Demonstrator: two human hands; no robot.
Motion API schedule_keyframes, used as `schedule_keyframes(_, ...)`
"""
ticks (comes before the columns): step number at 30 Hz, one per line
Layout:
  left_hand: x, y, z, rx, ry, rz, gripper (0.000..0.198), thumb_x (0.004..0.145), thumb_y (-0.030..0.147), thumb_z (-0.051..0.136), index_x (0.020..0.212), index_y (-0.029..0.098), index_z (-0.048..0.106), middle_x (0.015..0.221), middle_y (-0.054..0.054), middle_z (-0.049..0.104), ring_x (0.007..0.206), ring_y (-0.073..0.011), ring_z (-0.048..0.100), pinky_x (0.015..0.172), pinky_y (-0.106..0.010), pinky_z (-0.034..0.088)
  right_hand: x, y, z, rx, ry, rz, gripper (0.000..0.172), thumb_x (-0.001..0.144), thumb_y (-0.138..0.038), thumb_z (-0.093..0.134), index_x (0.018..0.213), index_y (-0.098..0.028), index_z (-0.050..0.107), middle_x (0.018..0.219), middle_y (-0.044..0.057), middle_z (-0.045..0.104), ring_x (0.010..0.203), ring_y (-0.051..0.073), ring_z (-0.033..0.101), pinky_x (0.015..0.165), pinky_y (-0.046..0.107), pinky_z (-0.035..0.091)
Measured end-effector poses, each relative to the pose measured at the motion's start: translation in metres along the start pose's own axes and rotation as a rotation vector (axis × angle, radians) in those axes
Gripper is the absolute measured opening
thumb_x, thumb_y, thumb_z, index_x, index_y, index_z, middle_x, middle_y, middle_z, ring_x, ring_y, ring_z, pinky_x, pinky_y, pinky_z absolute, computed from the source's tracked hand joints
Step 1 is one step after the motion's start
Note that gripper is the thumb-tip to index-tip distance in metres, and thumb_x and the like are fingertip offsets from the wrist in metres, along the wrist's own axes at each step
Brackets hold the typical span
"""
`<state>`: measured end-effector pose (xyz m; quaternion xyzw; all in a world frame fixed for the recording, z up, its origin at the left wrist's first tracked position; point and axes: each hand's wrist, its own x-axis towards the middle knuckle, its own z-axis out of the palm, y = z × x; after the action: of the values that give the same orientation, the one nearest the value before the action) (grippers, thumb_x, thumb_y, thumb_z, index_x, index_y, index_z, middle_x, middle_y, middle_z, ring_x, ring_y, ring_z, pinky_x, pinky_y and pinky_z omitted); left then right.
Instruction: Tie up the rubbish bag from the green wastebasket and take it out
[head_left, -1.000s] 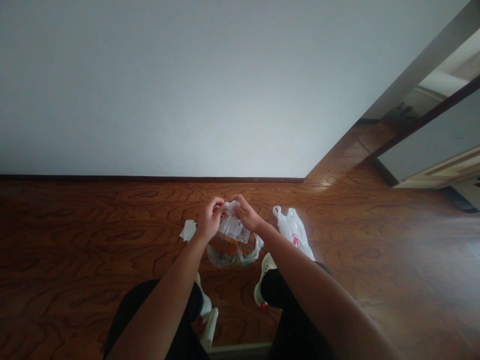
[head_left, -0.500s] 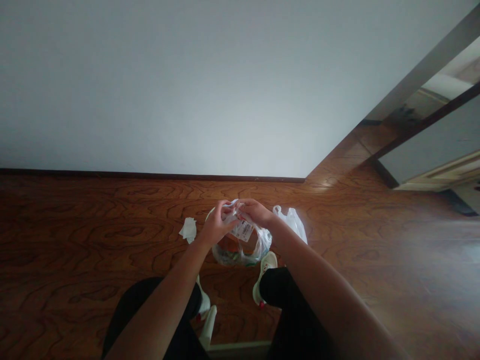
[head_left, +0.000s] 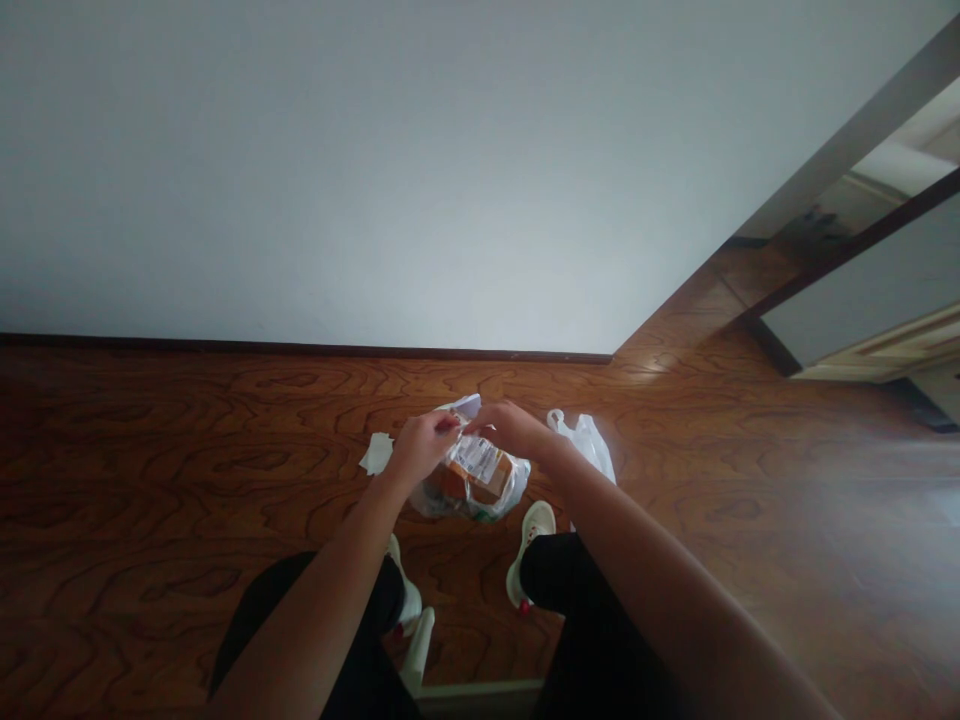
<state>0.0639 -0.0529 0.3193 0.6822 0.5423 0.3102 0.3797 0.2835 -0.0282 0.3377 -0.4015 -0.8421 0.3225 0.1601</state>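
Observation:
Between my feet, a clear plastic bag (head_left: 519, 490) rests on the floor, with a brown cardboard piece (head_left: 453, 483) and a white printed label (head_left: 477, 458) showing in it. My left hand (head_left: 426, 444) is closed at the bag's upper left edge, seemingly pinching its plastic. Across the top, my right hand (head_left: 510, 427) has its fingers bent together over the bag's rim, close to the left fingertips. Exactly what the right fingertips pinch is too small to make out. A pale sheet-like edge (head_left: 468, 404) sticks up behind the hands.
White paper (head_left: 377, 454) lies on the wooden floor (head_left: 187, 480) at the left. Another white plastic bag (head_left: 589, 440) stands at the right, partly behind my right forearm. My white shoes (head_left: 534, 535) flank the clear bag. A white wall (head_left: 375, 200) rises ahead.
My left hand has shifted slightly left and down, and its fingers have closed more. The bag's top has flattened, so the cardboard and label show more.

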Motion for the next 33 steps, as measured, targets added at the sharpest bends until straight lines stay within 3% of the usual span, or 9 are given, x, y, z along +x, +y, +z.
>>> schedule_keyframes(4,0.002,-0.002,0.005,-0.175,0.070,-0.072,0.023,0.084,0.037,0.076,0.100,0.020,0.073,0.087,-0.006,0.079,0.078,-0.0223,0.074,0.072,-0.029,0.054,-0.002,-0.008,0.019,-0.269,0.167,0.050,0.031,0.098,-0.008,0.063,0.110,-0.024,0.086,0.088,0.006,0.077,0.078,0.016,0.066,0.080,0.027,0.046)
schedule_keyframes(8,0.007,-0.008,0.005,-0.326,0.060,-0.128,0.035,0.089,0.044,0.069,0.114,0.019,0.076,0.102,-0.009,0.081,0.087,-0.0235,0.076,0.077,-0.031,0.055,-0.006,-0.006,0.035,-0.337,0.307,0.035,0.023,0.100,-0.013,0.064,0.106,-0.023,0.084,0.086,0.006,0.073,0.081,0.017,0.063,0.083,0.028,0.044)
schedule_keyframes(14,0.017,-0.020,-0.001,-0.395,-0.212,-0.148,0.030,0.080,0.042,0.073,0.096,0.018,0.083,0.102,-0.009,0.083,0.091,-0.0266,0.075,0.084,-0.035,0.054,-0.009,0.001,0.045,-0.309,0.340,-0.066,0.025,0.101,-0.014,0.064,0.113,-0.024,0.083,0.086,0.005,0.072,0.081,0.017,0.061,0.083,0.028,0.045)
schedule_keyframes(19,0.022,-0.021,-0.002,-0.277,-0.166,-0.139,0.019,0.081,0.033,0.069,0.087,0.019,0.078,0.088,-0.006,0.080,0.081,-0.0237,0.072,0.076,-0.032,0.052,-0.006,0.010,0.046,-0.088,0.376,-0.055,0.028,0.101,-0.013,0.064,0.113,-0.028,0.085,0.090,0.004,0.074,0.083,0.016,0.064,0.083,0.027,0.048)
schedule_keyframes(25,0.023,-0.006,-0.003,-0.065,-0.068,-0.038,0.013,0.092,0.029,0.060,0.087,0.021,0.069,0.089,-0.005,0.076,0.084,-0.0225,0.069,0.080,-0.032,0.051,0.000,0.018,0.043,0.317,0.427,-0.026,0.021,0.098,-0.016,0.067,0.102,-0.024,0.086,0.102,0.006,0.076,0.093,0.017,0.070,0.084,0.027,0.052)
schedule_keyframes(33,0.023,-0.003,-0.016,0.052,0.020,-0.037,0.009,0.091,0.021,0.062,0.083,0.022,0.064,0.087,-0.006,0.073,0.084,-0.0228,0.067,0.081,-0.033,0.052,0.000,0.020,0.042,0.546,0.464,0.073,0.015,0.095,-0.031,0.071,0.094,-0.026,0.086,0.114,0.006,0.076,0.106,0.019,0.069,0.097,0.034,0.053)
